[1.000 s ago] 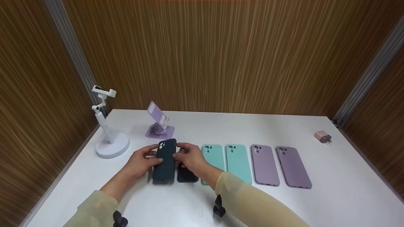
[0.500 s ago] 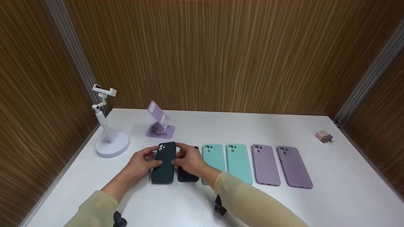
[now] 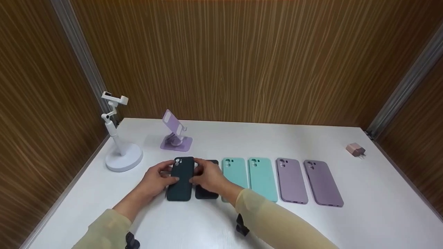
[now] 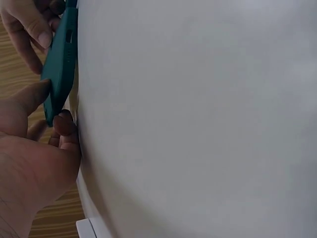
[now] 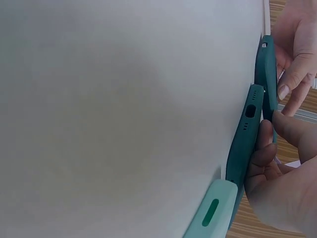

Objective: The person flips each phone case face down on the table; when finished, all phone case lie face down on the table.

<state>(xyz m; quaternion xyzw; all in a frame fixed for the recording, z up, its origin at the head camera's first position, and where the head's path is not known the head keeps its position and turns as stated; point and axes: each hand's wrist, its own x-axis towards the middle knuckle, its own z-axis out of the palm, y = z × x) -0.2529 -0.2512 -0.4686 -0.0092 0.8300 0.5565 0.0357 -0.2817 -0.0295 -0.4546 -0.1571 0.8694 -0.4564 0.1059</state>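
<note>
In the head view a dark green phone case lies on the table, camera cutouts at its far end. My left hand grips its left edge, thumb on its back. From the other side my right hand pinches the right edge between thumb and fingers. A second dark green case is partly hidden beneath my right hand. In the left wrist view the held case appears edge-on, with fingertips under its side. The right wrist view has the second case right beside it.
Two mint cases and two purple cases continue the row rightward. Behind stand a purple folding phone stand and a white stand with a round base. A pink plug adapter lies far right. Wood-grain panels enclose the table.
The held case has come down from a tilt, its far end lowering until it lies about level with the row. Both hands stay on its edges and have hardly shifted.
</note>
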